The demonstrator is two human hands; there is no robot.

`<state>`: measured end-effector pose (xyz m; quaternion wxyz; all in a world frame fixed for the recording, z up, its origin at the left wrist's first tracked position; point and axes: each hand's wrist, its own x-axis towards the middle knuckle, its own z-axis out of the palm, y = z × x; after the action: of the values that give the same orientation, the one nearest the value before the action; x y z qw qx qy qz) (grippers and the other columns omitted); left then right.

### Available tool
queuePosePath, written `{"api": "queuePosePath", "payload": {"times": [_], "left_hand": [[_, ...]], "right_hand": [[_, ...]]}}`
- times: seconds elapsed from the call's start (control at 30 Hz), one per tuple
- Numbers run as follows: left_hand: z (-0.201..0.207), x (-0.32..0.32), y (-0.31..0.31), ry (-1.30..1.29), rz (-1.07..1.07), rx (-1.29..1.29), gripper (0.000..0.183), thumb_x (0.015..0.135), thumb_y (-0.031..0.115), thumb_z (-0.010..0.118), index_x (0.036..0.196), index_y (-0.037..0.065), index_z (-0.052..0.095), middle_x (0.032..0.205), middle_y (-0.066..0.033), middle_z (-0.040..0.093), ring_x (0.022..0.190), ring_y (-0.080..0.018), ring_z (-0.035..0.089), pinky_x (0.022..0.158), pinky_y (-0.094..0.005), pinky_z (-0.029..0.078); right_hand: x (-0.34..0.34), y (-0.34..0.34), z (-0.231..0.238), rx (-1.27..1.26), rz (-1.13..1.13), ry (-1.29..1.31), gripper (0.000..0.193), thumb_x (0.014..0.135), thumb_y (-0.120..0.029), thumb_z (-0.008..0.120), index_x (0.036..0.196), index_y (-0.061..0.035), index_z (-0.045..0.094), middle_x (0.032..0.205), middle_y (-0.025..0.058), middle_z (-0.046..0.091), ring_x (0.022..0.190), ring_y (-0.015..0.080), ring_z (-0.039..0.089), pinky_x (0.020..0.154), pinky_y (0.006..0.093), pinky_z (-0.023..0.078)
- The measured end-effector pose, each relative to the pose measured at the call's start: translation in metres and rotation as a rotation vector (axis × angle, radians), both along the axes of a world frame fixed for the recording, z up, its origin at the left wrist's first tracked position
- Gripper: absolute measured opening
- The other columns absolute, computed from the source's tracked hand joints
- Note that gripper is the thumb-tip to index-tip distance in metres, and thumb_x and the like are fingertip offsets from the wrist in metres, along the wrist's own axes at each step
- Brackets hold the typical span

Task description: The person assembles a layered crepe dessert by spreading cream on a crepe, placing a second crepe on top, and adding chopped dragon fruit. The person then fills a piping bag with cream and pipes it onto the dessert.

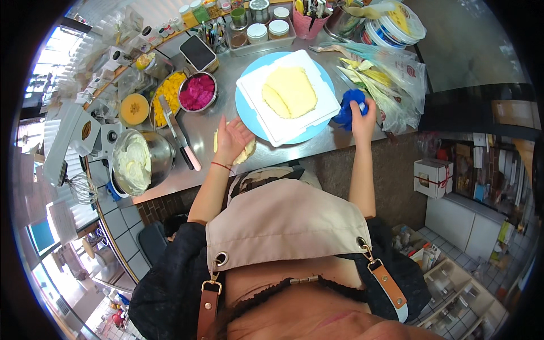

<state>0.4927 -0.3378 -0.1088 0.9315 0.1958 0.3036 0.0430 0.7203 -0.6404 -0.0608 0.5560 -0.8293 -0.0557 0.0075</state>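
Note:
A pale yellow sponge cake layer (297,93) lies on a white square board (253,85), which rests askew on a round light-blue turntable (245,67). At the turntable's near left edge is my left hand (232,141), palm up with its fingers stretched out. Pale yellow cake trimmings (247,152) lie on the counter beside and partly behind that hand. To the right of the board, my right hand (362,116) is closed on a crumpled dark-blue thing (347,113), its exact kind unclear. Some of it bulges out left of the fingers.
Left on the steel counter (221,164) are a bowl of cream (133,161), a pink-handled spatula (192,157), a bowl of magenta fruit (197,92), diced yellow fruit (169,93) and a phone (198,54). Plastic bags (402,85) lie right. Jars (258,32) and a pink basket (310,25) stand behind.

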Motion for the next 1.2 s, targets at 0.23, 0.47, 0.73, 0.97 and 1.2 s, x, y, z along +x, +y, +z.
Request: {"api": "queuePosePath", "payload": {"times": [0.23, 0.47, 0.73, 0.97, 1.2], "left_hand": [[0.006, 0.001, -0.029, 0.058, -0.115, -0.118, 0.071, 0.100, 0.057, 0.026, 0.139, -0.001, 0.038, 0.139, -0.0202, 0.047, 0.128, -0.0347, 0.048, 0.108, -0.0480, 0.039], [0.001, -0.001, -0.053, 0.073, -0.062, -0.270, 0.069, 0.101, 0.055, 0.031, 0.138, -0.002, 0.039, 0.139, -0.0214, 0.047, 0.130, -0.0362, 0.045, 0.110, -0.0491, 0.037], [0.014, 0.014, -0.072, 0.168, -0.114, -0.385, 0.058, 0.102, 0.042, 0.034, 0.136, -0.004, 0.041, 0.138, -0.0253, 0.047, 0.129, -0.0411, 0.045, 0.112, -0.0515, 0.036], [0.008, 0.022, -0.086, 0.086, -0.130, -0.510, 0.060, 0.101, 0.039, 0.032, 0.137, -0.008, 0.038, 0.139, -0.0284, 0.042, 0.131, -0.0422, 0.042, 0.112, -0.0522, 0.034], [-0.002, 0.022, -0.100, 0.037, -0.173, -0.419, 0.049, 0.102, 0.038, 0.035, 0.131, 0.000, 0.048, 0.132, -0.0177, 0.054, 0.122, -0.0298, 0.052, 0.106, -0.0423, 0.043]], "right_hand": [[0.016, 0.059, 0.002, -0.244, 0.302, -0.305, 0.037, 0.082, -0.019, 0.070, 0.113, -0.0039, 0.055, 0.106, 0.0198, 0.063, 0.098, 0.0390, 0.060, 0.086, 0.0441, 0.047], [-0.021, 0.038, -0.024, -0.419, 0.316, -0.334, 0.039, 0.092, -0.028, 0.061, 0.128, -0.0129, 0.059, 0.117, 0.0213, 0.055, 0.108, 0.0402, 0.050, 0.094, 0.0468, 0.042], [-0.094, 0.054, 0.022, -0.631, 0.463, -0.292, 0.029, 0.086, -0.019, 0.064, 0.111, -0.0067, 0.068, 0.091, 0.0193, 0.062, 0.084, 0.0374, 0.061, 0.074, 0.0441, 0.050], [-0.095, 0.045, 0.042, -0.355, 0.544, -0.168, 0.027, 0.082, -0.021, 0.068, 0.107, -0.0090, 0.069, 0.089, 0.0168, 0.061, 0.082, 0.0346, 0.062, 0.074, 0.0410, 0.050], [-0.137, 0.073, 0.041, -0.458, 0.776, -0.022, 0.028, 0.086, -0.025, 0.062, 0.109, -0.0113, 0.069, 0.092, 0.0190, 0.062, 0.087, 0.0376, 0.063, 0.076, 0.0445, 0.051]]}}
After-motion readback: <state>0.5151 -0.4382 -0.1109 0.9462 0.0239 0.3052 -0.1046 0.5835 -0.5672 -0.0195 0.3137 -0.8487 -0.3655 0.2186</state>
